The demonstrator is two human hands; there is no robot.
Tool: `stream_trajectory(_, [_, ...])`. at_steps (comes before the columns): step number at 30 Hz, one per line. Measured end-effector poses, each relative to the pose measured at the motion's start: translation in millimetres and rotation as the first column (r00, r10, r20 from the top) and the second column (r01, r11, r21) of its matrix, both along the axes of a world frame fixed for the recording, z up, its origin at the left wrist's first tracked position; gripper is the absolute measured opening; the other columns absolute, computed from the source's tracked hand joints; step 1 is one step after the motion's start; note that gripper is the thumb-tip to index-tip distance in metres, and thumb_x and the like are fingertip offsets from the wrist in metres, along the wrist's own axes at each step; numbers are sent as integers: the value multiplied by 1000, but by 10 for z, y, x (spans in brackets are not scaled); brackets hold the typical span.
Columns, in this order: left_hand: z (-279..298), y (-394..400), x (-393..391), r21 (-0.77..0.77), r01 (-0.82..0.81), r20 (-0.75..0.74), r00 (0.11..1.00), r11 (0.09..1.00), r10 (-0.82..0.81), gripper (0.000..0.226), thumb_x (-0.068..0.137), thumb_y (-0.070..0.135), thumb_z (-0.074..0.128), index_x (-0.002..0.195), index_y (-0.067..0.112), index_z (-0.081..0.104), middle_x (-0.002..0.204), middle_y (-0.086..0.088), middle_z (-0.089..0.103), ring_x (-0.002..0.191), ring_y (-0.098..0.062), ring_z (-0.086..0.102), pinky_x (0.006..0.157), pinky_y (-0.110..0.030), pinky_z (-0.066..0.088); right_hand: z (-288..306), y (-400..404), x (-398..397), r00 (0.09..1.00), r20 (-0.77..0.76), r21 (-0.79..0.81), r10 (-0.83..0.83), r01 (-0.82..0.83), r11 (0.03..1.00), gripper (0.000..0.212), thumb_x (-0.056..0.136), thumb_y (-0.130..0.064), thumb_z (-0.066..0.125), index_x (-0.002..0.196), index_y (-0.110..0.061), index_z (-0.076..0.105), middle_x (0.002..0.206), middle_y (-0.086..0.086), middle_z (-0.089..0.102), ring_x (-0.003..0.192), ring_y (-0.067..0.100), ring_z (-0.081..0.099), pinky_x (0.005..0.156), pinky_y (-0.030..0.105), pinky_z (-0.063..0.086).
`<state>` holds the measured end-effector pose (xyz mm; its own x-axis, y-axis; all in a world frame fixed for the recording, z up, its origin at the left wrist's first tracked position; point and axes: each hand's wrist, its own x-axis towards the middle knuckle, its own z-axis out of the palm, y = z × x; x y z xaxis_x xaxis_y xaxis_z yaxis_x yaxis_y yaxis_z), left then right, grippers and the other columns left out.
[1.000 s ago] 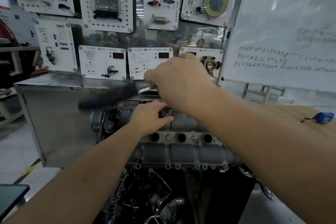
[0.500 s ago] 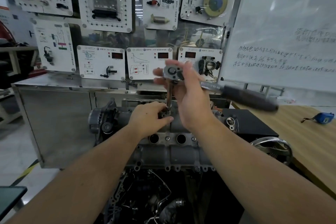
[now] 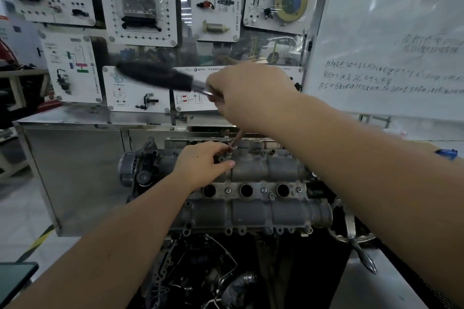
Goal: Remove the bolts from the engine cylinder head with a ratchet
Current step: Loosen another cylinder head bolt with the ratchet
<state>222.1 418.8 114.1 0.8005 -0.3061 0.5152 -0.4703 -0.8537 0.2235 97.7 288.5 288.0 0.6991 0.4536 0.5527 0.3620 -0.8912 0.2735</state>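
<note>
Ratchet (image 3: 160,78) is stiff steel; my right hand (image 3: 251,95) grips its head, handle out left. My left hand (image 3: 203,160) pinches the extension (image 3: 234,142) at a bolt on the heavy cylinder head (image 3: 263,173).

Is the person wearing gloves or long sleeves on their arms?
No. Both the left hand and the right hand are bare, with no gloves. Both forearms are bare too: no sleeves, watch, bracelet or rings show anywhere in the picture.
</note>
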Motion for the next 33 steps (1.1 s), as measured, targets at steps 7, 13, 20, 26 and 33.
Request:
stream_trajectory(7, [-13,-39,2,32,17,32,999,999,-18,30,91,38,40,87,26,67,88,9,71,75,-11,63,59,-19,35,-691,-127,280,722,536,400,437,-673,621,44,98,-40,56,106,-1,75,95,2,72,89,23,67,82,46,54])
stream_trajectory(13, [-6,-19,-16,-15,29,-1,1000,999,-29,54,77,76,39,110,42,66,97,20,67,89,-3,61,71,-28,47,-792,1,249,655,348,937,670,-269,-224,36,100,-40,40,108,-18,68,103,17,73,86,25,70,80,35,56])
stream_trajectory(20, [-9,-5,-24,-48,20,-17,1000,999,-21,43,77,76,41,99,45,62,93,19,63,81,-3,56,62,-25,37,-254,-52,178,670,-88,965,737,242,-105,5,96,-13,61,93,-9,59,69,4,72,62,19,69,79,38,52])
stream_trajectory(26, [2,-8,-38,-26,29,-24,999,999,-29,40,87,66,55,119,43,63,111,18,67,87,-3,58,75,-28,43,83,-40,-40,941,-316,362,121,2,932,21,92,-15,60,112,-18,59,89,-1,61,79,20,63,66,35,54])
stream_trajectory(33, [-54,-31,-21,-121,32,-70,997,992,-41,42,90,51,67,124,28,66,110,16,64,84,2,58,68,-9,42,-494,-55,177,713,622,-38,323,-385,922,26,80,-1,67,97,-17,78,67,-1,63,64,24,59,71,37,48])
